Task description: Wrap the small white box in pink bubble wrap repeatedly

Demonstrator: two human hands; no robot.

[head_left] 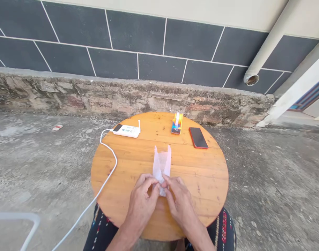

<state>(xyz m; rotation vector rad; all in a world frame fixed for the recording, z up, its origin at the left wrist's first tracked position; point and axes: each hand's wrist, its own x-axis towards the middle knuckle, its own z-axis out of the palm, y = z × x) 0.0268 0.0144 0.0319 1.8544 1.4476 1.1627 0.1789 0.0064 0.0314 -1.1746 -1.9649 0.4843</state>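
A thin, pale pink plastic bag (163, 161) lies on the round wooden table (133, 157), its two pointed handle strips toward the far side. My left hand (144, 198) pinches the near part of this bag from the left, thumb and forefinger together. From the right, my right hand (179, 197) pinches it too, its fingertips close to those of the left. The fingers cover part of the near end, so the exact grip points are hidden.
At the table's far left sits a white device (128, 131) with a white cable (107, 181) running off the left edge. A tape dispenser (177, 123) and a red-edged phone (198, 137) are at the far right. Behind stands a tiled wall (135, 31) with a drainpipe (269, 38).
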